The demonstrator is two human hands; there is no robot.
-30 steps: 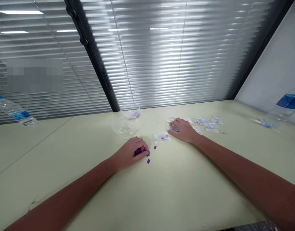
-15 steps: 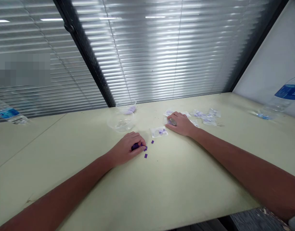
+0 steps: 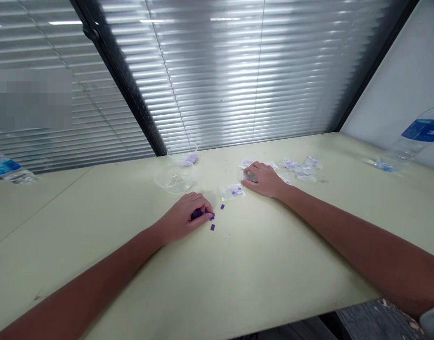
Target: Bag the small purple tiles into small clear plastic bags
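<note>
My left hand (image 3: 183,215) rests on the table, fingers curled round a cluster of small dark purple square pieces (image 3: 196,214). A few loose purple squares (image 3: 212,227) lie by its fingertips. Farther right, my right hand (image 3: 264,179) is down on the table with fingers and thumb bent round a clear plastic bag (image 3: 251,177); most of that bag is hidden under the hand. Between the hands, a small clear bag (image 3: 232,191) with purple pieces inside lies flat.
Several small bags (image 3: 302,168) with pale purple contents lie beyond my right hand. A clear round container (image 3: 176,182) stands behind my left hand, near another clear container (image 3: 189,160) with purple pieces. Plastic bottles (image 3: 413,139) (image 3: 11,168) are at both sides.
The whole view has shifted slightly. Both hands keep nearly the same pose and place on the table.
</note>
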